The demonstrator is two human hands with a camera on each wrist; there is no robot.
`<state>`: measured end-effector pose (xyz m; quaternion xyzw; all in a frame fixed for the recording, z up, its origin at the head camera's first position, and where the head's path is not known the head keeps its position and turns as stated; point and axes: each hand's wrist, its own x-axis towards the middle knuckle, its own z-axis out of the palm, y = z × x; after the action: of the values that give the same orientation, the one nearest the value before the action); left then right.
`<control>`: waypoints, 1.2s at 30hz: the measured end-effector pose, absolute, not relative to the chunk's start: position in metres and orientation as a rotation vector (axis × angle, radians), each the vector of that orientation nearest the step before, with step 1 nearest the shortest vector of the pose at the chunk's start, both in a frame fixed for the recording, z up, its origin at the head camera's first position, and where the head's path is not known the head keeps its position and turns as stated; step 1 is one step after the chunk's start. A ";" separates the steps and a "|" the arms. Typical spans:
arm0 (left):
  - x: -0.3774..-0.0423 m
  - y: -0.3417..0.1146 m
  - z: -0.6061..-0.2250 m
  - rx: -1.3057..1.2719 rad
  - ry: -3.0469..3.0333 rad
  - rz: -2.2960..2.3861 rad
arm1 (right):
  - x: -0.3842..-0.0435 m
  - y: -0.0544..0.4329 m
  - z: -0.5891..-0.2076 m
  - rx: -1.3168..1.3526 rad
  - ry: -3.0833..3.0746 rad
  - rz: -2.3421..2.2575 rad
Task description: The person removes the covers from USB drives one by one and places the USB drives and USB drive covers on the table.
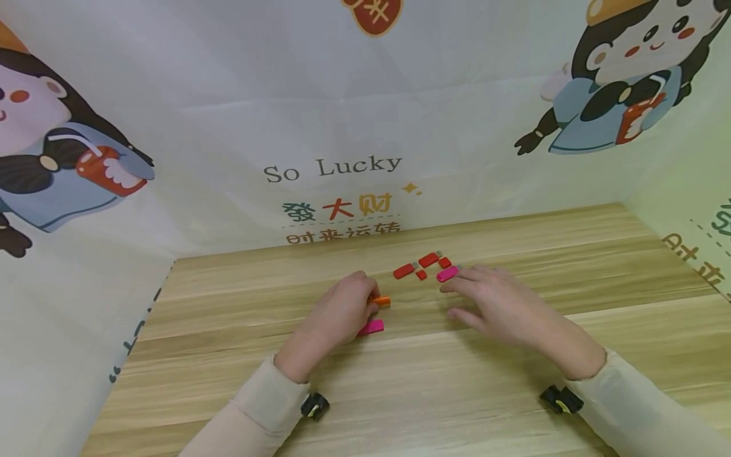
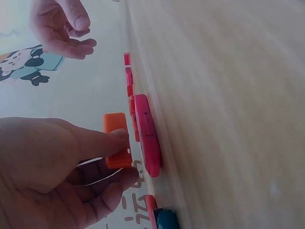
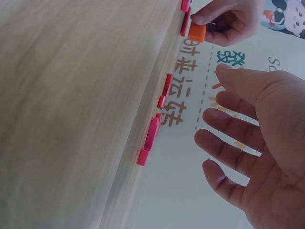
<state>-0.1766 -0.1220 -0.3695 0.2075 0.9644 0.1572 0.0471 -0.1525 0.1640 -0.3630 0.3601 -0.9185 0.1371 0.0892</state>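
My left hand (image 1: 341, 309) pinches an orange USB stick (image 2: 116, 129) between thumb and fingers, just above the table. Below that hand lies a capped pink USB stick (image 1: 372, 327), partly hidden by it in the head view. Farther back are two red USB sticks (image 1: 405, 271) with metal plugs bared, and two loose red caps (image 1: 421, 275) beside them. Another pink USB stick (image 1: 448, 273) lies right by the fingertips of my right hand (image 1: 502, 304). That hand hovers with spread, relaxed fingers; the right wrist view shows nothing in its palm (image 3: 271, 143).
The wood-grain table (image 1: 228, 355) runs back to a white printed backdrop (image 1: 257, 127), which also rises along the left and right sides. In the left wrist view, a red piece with a dark teal part (image 2: 167, 219) lies at the bottom; its kind is unclear.
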 end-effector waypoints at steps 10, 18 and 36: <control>-0.173 -0.120 -0.368 0.666 3.002 0.522 | -0.154 0.160 -0.361 1.062 -2.736 0.400; -0.169 -0.118 -0.365 0.730 3.045 0.559 | -0.156 0.156 -0.360 1.057 -2.729 0.412; -0.160 -0.107 -0.359 0.807 3.063 0.617 | -0.160 0.144 -0.357 1.061 -2.717 0.423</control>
<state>-0.1603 -0.1066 -0.3588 0.2498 0.9483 0.1909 -0.0429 -0.1603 0.1443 -0.3575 0.3584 -0.9175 0.1427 0.0971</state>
